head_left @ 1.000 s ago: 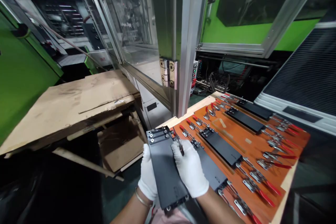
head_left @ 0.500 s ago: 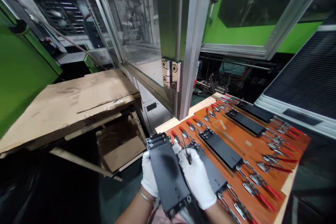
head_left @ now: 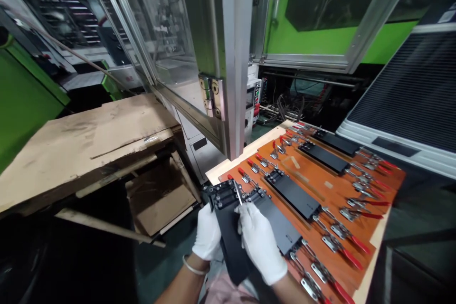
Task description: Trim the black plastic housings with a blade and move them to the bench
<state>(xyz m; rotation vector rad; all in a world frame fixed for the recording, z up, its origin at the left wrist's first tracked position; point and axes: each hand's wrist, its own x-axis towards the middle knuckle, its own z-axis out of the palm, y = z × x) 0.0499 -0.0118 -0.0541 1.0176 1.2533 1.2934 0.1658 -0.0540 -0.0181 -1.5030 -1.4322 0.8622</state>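
A long black part (head_left: 228, 235) with a ribbed, bolted top end is tilted in front of me. White-gloved, my left hand (head_left: 207, 232) grips its left edge, its fingers partly hidden behind it. My right hand (head_left: 258, 242), also in a white glove, is closed on a thin metal tool (head_left: 238, 194), whose tip is at the part's top end. Just right of the held part, another black part (head_left: 280, 223) lies on the orange board (head_left: 324, 192), partly covered by my right hand.
More black parts (head_left: 295, 194) lie on the board between red-handled toggle clamps (head_left: 337, 242). A metal-framed door (head_left: 237, 80) stands ahead. Cardboard (head_left: 117, 128) covers a bench at the left. A ridged grey panel (head_left: 413, 90) is at the right.
The thin tool now points up to the held part's top end. That part has turned and shows less of its broad face. The whole view has shifted, moving the board slightly left.
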